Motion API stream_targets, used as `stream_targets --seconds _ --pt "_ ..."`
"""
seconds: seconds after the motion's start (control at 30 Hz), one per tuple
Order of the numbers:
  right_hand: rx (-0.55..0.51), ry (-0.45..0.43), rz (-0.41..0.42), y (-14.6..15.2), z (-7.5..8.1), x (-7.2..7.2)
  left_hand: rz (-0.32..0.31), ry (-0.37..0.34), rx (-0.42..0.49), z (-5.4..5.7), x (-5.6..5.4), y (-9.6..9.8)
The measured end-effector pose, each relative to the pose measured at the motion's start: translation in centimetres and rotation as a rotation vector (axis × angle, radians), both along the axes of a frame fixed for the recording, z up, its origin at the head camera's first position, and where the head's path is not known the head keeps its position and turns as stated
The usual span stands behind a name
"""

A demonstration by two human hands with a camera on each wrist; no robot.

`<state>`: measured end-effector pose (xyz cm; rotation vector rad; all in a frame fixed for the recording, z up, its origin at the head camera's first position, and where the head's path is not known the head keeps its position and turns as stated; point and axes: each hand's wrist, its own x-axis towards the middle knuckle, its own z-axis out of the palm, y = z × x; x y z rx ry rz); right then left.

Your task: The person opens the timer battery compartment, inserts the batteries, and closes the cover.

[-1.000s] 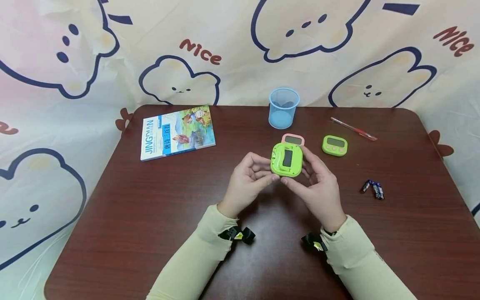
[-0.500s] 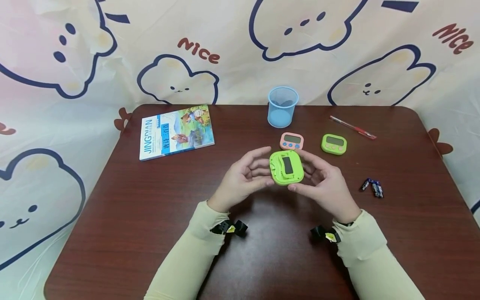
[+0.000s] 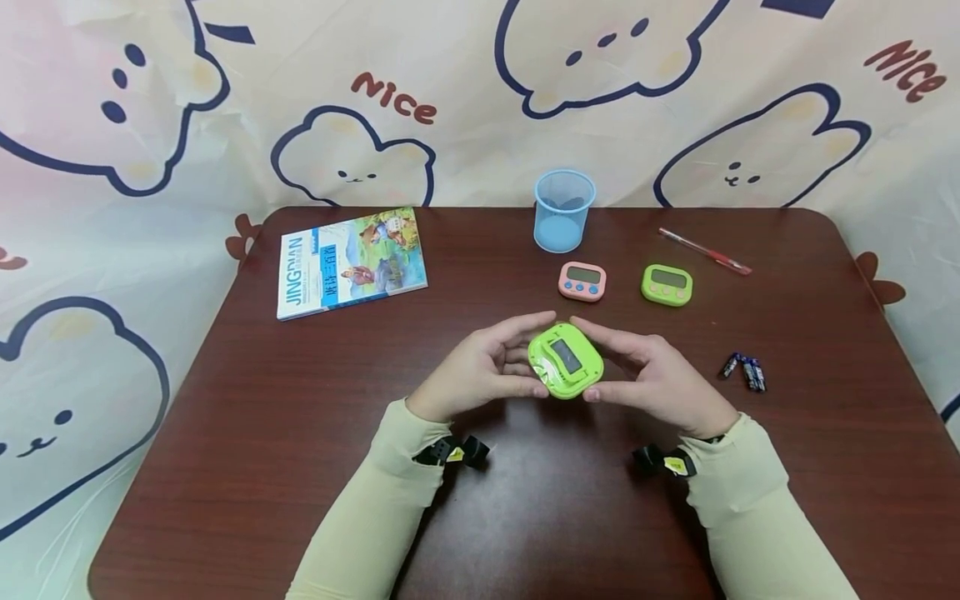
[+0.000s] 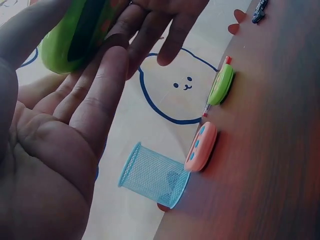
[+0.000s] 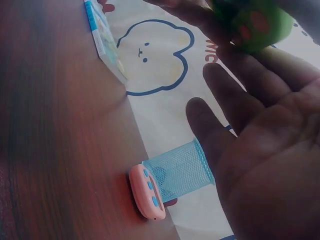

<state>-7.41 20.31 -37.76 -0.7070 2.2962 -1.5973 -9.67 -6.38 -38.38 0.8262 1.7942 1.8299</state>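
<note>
A green digital timer is held above the table, its back turned up with a dark rectangle on it. My left hand grips its left edge between thumb and fingers. From the other side, my right hand pinches the right edge, thumb at the lower corner and index finger at the top. Both wrist views catch the timer at their upper edge; its screen and orange buttons face downward in the right wrist view. Beyond the hands lie a pink timer and another green timer, both screen up.
Several small dark batteries lie to the right of my right hand. A red pen rests behind the second green timer. At the back stand a blue mesh cup and, farther left, a flat book. A patterned cloth hangs behind.
Both hands have brought the held timer nearer to me, rotating it somewhat. The pink timer, earlier partly covered, now shows fully.
</note>
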Motion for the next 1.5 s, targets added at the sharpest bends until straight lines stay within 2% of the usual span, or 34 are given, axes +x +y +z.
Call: stream_targets --seconds 0.2,0.33,0.43,0.57,0.73,0.83,0.93,1.03,1.2,1.33,1.5 --pt "0.003 -0.013 0.004 -0.1 -0.1 -0.2 -0.015 -0.001 -0.027 -0.2 0.0 0.0" --pt "0.003 0.003 -0.041 -0.2 -0.4 -0.3 0.036 0.019 -0.031 -0.4 -0.2 0.2" --pt "-0.102 -0.038 -0.057 -0.6 -0.7 -0.3 0.115 0.045 -0.02 -0.6 -0.2 0.5" --pt "-0.326 -0.098 -0.093 -1.6 -1.1 -0.2 0.231 0.091 0.007 -1.1 -0.1 1.2" --pt "-0.514 -0.124 -0.277 -3.2 -1.3 0.2 0.375 0.116 0.031 -1.6 0.6 2.4" --pt "-0.568 -0.168 -0.383 -4.1 -1.5 0.2 0.416 0.101 0.033 -2.1 1.2 3.1" --pt "-0.561 -0.202 -0.451 -4.7 -1.8 0.1 0.414 0.094 0.021 -2.5 1.5 3.6" --pt "-0.522 -0.218 -0.5 -4.9 -2.1 0.0 0.376 0.095 0.014 -3.0 1.4 3.7" --pt "-0.436 -0.2 -0.523 -4.7 -2.8 -0.2 0.29 0.003 0.076 -3.4 0.7 3.0" --pt "-0.366 -0.178 -0.476 -4.6 -3.6 -0.4 0.308 -0.069 0.064 -3.7 0.2 2.8" --pt "-0.327 -0.165 -0.446 -4.8 -4.5 -0.3 0.354 -0.093 -0.026 -4.4 -0.2 2.8"
